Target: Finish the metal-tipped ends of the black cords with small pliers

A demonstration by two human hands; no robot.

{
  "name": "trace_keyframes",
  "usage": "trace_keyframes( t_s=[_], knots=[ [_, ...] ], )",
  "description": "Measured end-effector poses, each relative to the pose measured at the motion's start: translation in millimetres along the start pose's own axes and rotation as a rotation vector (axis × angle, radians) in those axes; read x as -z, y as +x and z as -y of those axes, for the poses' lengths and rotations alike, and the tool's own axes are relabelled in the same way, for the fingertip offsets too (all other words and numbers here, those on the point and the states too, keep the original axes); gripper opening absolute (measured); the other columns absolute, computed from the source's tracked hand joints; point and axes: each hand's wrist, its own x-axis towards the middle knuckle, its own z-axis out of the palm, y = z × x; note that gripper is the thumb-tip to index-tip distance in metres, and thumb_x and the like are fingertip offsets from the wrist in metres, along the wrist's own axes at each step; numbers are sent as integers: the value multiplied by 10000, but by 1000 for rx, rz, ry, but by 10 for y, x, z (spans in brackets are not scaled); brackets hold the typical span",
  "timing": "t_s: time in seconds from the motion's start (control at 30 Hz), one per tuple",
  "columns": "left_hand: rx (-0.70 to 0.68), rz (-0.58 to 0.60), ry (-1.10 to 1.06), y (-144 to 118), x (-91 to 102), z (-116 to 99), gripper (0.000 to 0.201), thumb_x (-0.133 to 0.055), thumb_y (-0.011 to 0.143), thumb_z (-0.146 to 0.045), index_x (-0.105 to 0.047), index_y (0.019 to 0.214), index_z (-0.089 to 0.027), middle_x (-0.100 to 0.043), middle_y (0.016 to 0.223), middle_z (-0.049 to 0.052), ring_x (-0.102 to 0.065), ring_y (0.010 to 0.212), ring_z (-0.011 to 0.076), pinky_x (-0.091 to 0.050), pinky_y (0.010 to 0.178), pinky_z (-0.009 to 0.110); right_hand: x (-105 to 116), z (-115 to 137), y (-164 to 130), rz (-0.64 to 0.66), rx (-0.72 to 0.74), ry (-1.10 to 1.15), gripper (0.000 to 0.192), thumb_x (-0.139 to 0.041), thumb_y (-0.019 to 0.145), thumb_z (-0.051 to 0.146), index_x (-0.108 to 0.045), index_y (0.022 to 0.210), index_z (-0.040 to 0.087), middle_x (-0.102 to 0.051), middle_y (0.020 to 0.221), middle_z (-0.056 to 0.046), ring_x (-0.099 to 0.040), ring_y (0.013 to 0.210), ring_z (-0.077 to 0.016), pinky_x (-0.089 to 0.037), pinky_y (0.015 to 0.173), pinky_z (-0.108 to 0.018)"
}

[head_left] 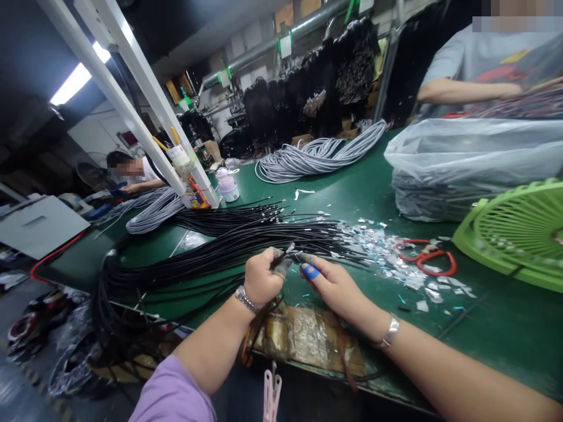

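Observation:
My left hand (266, 272) is closed around a black cable, whose stripped pale end pokes out near the thumb. Close on its right, my right hand (325, 275) pinches at that cable's end, with blue tape round one finger and dark coverings on fingertips of both hands. What exactly sits between the right fingertips is too small to make out. Behind both hands lies a long bundle of black cables (211, 246), its ends pointing right. Scraps of foil and plastic (396, 264) are scattered beyond them, beside red-handled scissors or snips (444, 262).
A green fan (519, 228) and a plastic-lined bin (475, 170) stand right. Coils of grey cable (316, 158) lie at the back, near a lilac bottle (227, 184) and white posts (193, 158). A taped cardboard pad (312, 337) covers the front edge. Two other people work beyond.

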Motion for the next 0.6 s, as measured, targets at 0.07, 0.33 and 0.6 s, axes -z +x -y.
trace_keyframes(
  t_s=[0.07, 0.33, 0.6],
  knots=[
    [-36, -12, 55, -6, 2, 6, 109, -597, 791, -278, -641, 744, -191, -671, 686, 32, -586, 621, 143, -443, 608, 239, -6, 4, -7, 1, -13, 19, 301, -419, 858, 360, -673, 830, 201, -553, 568, -7, -505, 586, -170, -426, 541, -278],
    [-129, -42, 261, -21, 3, 14, 116, -587, 789, -286, -655, 755, -198, -683, 684, 55, -616, 641, 176, -455, 614, 260, -33, 6, -22, 3, -47, 92, 261, -441, 848, 368, -571, 681, 216, -431, 512, 32, -402, 509, -134, -354, 491, -254],
    [-96, -38, 207, -21, 6, 12, 93, -601, 776, -274, -647, 743, -199, -677, 675, 48, -613, 638, 169, -469, 626, 261, -50, -11, -20, 11, -66, 167, 263, -462, 841, 380, -566, 673, 207, -409, 511, 40, -347, 476, -112, -288, 444, -237]
  ],
)
